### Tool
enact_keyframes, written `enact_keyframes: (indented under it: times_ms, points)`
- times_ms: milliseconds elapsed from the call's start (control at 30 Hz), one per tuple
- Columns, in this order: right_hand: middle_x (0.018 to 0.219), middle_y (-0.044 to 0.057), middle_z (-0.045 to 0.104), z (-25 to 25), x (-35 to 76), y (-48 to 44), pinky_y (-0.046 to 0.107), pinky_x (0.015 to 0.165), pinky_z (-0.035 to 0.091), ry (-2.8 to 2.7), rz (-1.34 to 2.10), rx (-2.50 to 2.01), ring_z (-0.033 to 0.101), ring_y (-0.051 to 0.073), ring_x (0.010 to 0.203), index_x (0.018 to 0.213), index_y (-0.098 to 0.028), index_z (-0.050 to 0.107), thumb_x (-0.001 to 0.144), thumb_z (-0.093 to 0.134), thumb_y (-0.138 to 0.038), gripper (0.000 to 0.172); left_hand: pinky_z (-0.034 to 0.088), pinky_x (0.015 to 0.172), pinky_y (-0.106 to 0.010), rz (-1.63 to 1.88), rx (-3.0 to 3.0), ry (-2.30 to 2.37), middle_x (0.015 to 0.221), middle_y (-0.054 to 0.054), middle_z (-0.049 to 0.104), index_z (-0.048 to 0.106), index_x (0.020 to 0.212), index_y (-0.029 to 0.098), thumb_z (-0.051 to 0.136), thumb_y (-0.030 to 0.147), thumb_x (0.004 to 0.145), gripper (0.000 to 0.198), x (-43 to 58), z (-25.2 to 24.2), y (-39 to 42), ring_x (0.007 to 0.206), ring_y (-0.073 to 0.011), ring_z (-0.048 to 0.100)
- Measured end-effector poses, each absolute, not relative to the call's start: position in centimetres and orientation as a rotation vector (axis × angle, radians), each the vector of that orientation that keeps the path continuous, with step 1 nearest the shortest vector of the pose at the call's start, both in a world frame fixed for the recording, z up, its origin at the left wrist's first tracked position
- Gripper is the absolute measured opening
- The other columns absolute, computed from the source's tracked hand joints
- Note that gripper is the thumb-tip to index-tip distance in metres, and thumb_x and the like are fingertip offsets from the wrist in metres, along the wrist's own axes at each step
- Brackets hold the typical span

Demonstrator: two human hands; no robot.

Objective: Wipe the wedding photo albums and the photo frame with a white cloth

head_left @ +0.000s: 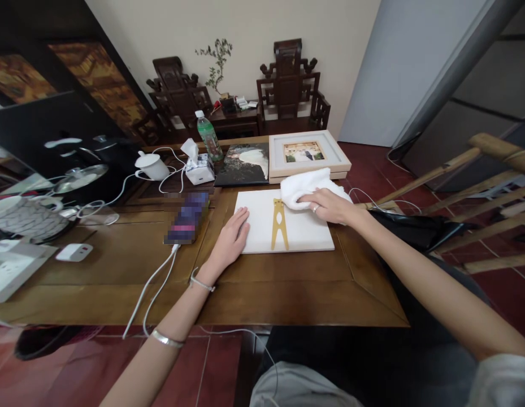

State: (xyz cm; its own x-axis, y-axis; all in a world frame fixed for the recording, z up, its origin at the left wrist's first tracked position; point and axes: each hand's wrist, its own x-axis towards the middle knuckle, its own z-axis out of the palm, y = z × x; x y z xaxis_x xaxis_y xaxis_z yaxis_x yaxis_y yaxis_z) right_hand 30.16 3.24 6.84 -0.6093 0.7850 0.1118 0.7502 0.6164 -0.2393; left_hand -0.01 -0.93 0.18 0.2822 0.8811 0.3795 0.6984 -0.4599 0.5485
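A white rectangular panel (256,226) lies flat on the wooden table, with a gold A-shaped piece (280,226) in the middle of its upper face. My left hand (234,234) rests along the panel's left edge, fingers stretched out and holding nothing. Bunched under my right hand (325,206) is a white cloth (307,183), pressed on the panel's upper right corner. My right fingers are closed on the cloth, which hides that corner.
Behind the panel lie a light-framed picture (342,158) and a dark photo panel (228,169). To the left are a phone (188,217) with a white cable, a tissue box (200,169), a bottle (209,135), and a lidded cup (152,165). A wooden chair (499,152) stands at right.
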Motion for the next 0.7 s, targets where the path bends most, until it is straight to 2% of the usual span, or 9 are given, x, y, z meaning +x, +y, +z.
enact_keyframes:
  times_ms: [100,200,367,467,700]
  points:
    - [0.113,0.011,0.066,6.8,30.3,-0.2,0.051,0.094,0.040,-2.671,0.271,-1.212,0.055,0.029,0.109,0.115,-0.017,0.062,0.082,0.037,-0.014,0.042,0.028,0.114,-0.043,0.942,2.282,1.451,0.140,-0.017,0.048,0.054,0.126,0.006,0.038,0.033,0.094,0.045,0.0,0.2,-0.9,0.134,-0.0233,0.040]
    - [0.129,0.010,0.058,7.1,30.6,-4.7,0.057,0.105,0.029,-2.718,0.345,-1.086,0.044,0.029,0.127,0.106,-0.018,0.064,0.076,0.040,-0.010,0.039,0.027,0.114,-0.043,0.942,2.279,1.456,0.140,-0.018,0.047,0.054,0.126,0.006,0.038,0.033,0.094,0.045,0.1,0.2,-1.0,0.134,-0.0233,0.039]
    - [0.131,0.014,0.056,8.5,30.8,-9.5,0.057,0.107,0.028,-2.804,0.488,-0.968,0.039,0.029,0.132,0.101,-0.019,0.065,0.072,0.042,-0.008,0.038,0.027,0.114,-0.042,0.949,2.266,1.458,0.139,-0.018,0.048,0.054,0.126,0.005,0.039,0.033,0.094,0.045,0.2,0.3,-1.1,0.134,-0.0235,0.039]
    - [0.132,0.013,0.056,8.6,30.1,-8.5,0.056,0.107,0.028,-2.796,0.500,-0.996,0.038,0.027,0.133,0.107,-0.019,0.062,0.075,0.040,-0.008,0.041,0.027,0.114,-0.042,0.947,2.264,1.461,0.139,-0.018,0.048,0.054,0.126,0.005,0.039,0.033,0.094,0.045,0.3,0.3,-1.1,0.134,-0.0237,0.039]
    - [0.142,0.014,0.045,6.7,25.9,0.4,0.063,0.108,0.016,-2.700,0.369,-1.183,0.022,0.027,0.140,0.129,-0.017,0.051,0.084,0.036,-0.013,0.047,0.027,0.114,-0.042,0.946,2.265,1.456,0.139,-0.016,0.048,0.054,0.127,0.008,0.039,0.033,0.094,0.044,0.1,0.2,-1.0,0.135,-0.0232,0.038]
